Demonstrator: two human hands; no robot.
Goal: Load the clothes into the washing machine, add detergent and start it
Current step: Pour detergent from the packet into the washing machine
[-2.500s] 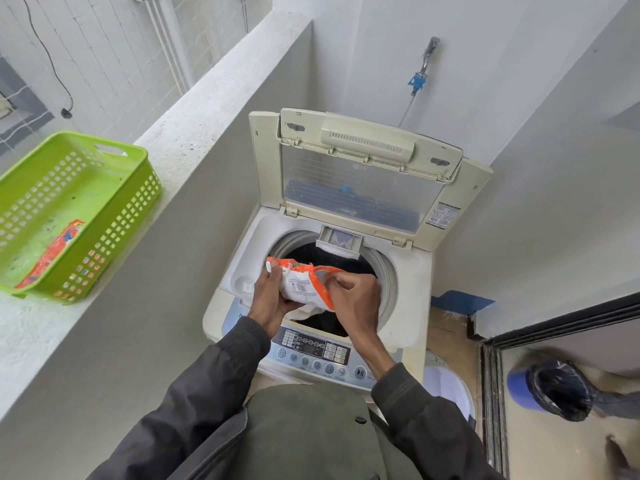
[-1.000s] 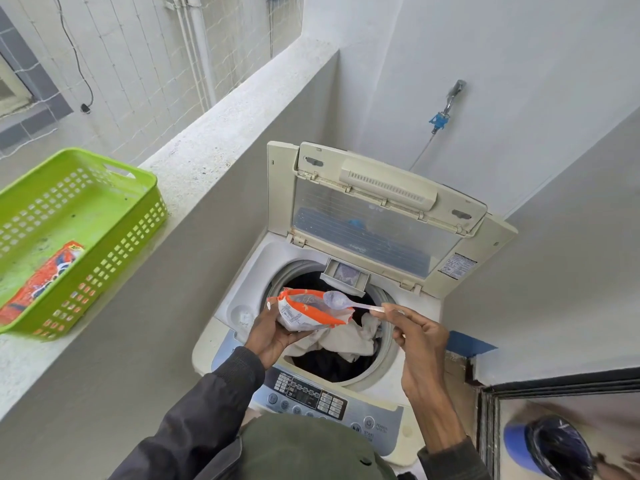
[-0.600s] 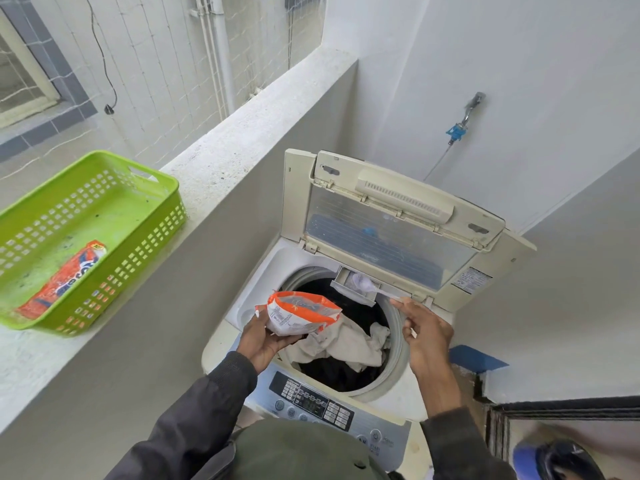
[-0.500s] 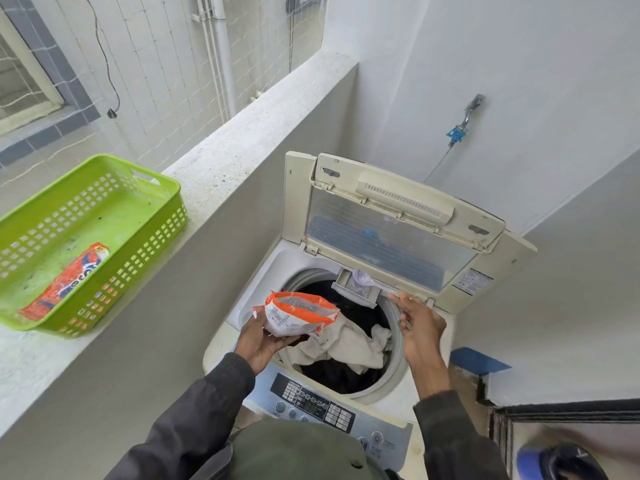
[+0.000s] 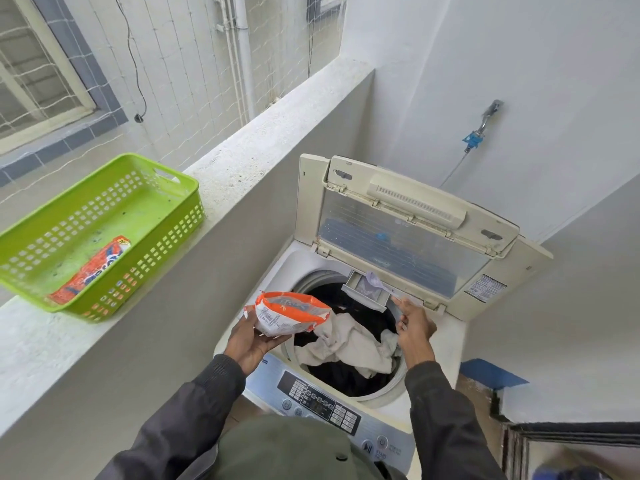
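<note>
The top-loading washing machine (image 5: pixel 446 344) stands with its lid (image 5: pixel 408 216) raised. White and dark clothes (image 5: pixel 349 344) fill the drum. My left hand (image 5: pixel 251 341) holds an open orange-and-white detergent packet (image 5: pixel 289 311) over the drum's left rim. My right hand (image 5: pixel 414 325) pinches the handle of a small clear plastic spoon (image 5: pixel 377 284), whose bowl rests over the pulled-out detergent drawer (image 5: pixel 363 292) at the back of the opening. The control panel (image 5: pixel 322 403) is at the front, below my arms.
A green plastic basket (image 5: pixel 104 237) sits on the concrete ledge (image 5: pixel 242 157) to the left, with another orange detergent packet (image 5: pixel 91 271) inside. A tap with a blue fitting (image 5: pixel 476 133) is on the wall behind. A dark door frame (image 5: pixel 554 434) is at lower right.
My right hand scooped powder from the packet with the spoon and carried it back to the detergent drawer. The left hand keeps the packet over the drum. The camera has tilted up.
</note>
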